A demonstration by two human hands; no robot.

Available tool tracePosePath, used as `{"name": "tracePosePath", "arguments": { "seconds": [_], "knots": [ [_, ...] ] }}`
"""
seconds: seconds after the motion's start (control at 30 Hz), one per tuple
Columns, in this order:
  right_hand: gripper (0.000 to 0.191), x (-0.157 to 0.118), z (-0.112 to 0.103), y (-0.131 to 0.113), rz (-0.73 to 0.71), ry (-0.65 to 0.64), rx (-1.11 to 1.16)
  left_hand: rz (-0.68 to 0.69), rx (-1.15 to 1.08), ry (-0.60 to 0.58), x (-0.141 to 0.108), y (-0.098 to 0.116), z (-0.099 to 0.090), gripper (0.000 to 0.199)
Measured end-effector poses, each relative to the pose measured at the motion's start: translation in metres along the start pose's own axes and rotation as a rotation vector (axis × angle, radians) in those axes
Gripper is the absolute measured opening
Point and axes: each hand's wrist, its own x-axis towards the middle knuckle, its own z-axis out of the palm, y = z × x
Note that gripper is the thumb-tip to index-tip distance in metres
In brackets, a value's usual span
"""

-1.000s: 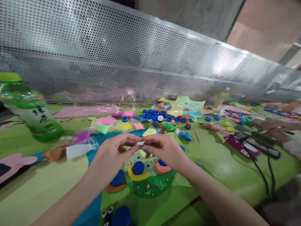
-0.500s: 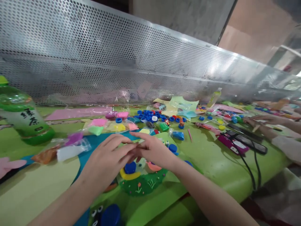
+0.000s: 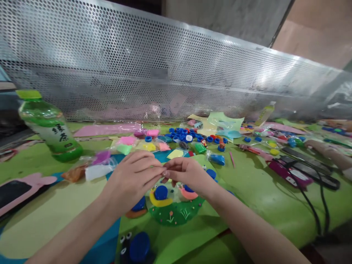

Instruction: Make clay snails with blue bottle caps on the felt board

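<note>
My left hand (image 3: 134,178) and my right hand (image 3: 189,176) meet fingertip to fingertip over a picture on green card (image 3: 189,238). Both are closed in a pinch; anything between the fingertips is too small or hidden to make out. Below them, a yellow clay snail (image 3: 158,201) with a blue bottle cap shell and a pink clay snail (image 3: 189,195) sit on a dark green clay patch (image 3: 176,215) with flowers and grass. An orange-brown snail (image 3: 134,213) lies beneath my left wrist. Nearer me is a black shape (image 3: 125,249) with googly eyes beside a blue cap (image 3: 139,247).
A green tea bottle (image 3: 52,132) stands at left, near clay packets (image 3: 100,170) and a pink-framed phone-like thing (image 3: 16,192). Behind the card lie blue caps (image 3: 181,135). A purple box (image 3: 288,174) with black cord is at right, near another person's hand (image 3: 316,146).
The view has swung left, so things sit further right in the picture. My hands stay together; the right fingers have curled in more, uncovering more of the snails.
</note>
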Motion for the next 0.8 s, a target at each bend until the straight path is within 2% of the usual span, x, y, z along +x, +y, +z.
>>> {"name": "tracePosePath", "arguments": {
  "seconds": [0.13,0.23,0.4,0.47,0.53,0.6,0.63,0.7,0.8],
  "knots": [
    [0.023,0.0,-0.003,0.002,0.043,-0.048,0.008,0.058,0.136,0.001,-0.001,0.002,0.0,0.023],
    [0.02,0.0,-0.004,0.003,0.049,-0.057,-0.037,0.119,0.253,0.05,-0.002,0.002,0.001,0.019],
    [0.018,-0.003,-0.003,-0.001,-0.004,0.011,-0.17,0.14,0.337,0.016,-0.005,0.003,0.005,0.017],
    [0.014,-0.004,-0.006,-0.004,-0.068,0.085,-0.272,0.131,0.369,0.008,-0.005,0.003,0.005,0.017],
    [0.01,-0.004,-0.012,-0.009,-0.195,0.264,-0.381,0.062,0.352,0.034,-0.004,0.003,0.005,0.016],
    [0.009,-0.002,-0.021,-0.013,-0.31,0.446,-0.425,-0.098,0.242,0.063,-0.005,0.002,0.005,0.016],
    [0.01,-0.001,-0.025,-0.015,-0.328,0.484,-0.408,-0.195,0.165,0.062,-0.005,0.001,0.006,0.017],
    [0.014,0.0,-0.03,-0.017,-0.282,0.439,-0.314,-0.367,0.02,0.028,-0.006,-0.001,0.007,0.02],
    [0.019,0.0,-0.027,-0.016,-0.166,0.283,-0.182,-0.519,-0.099,-0.083,-0.006,-0.001,0.01,0.024]
  ]
}}
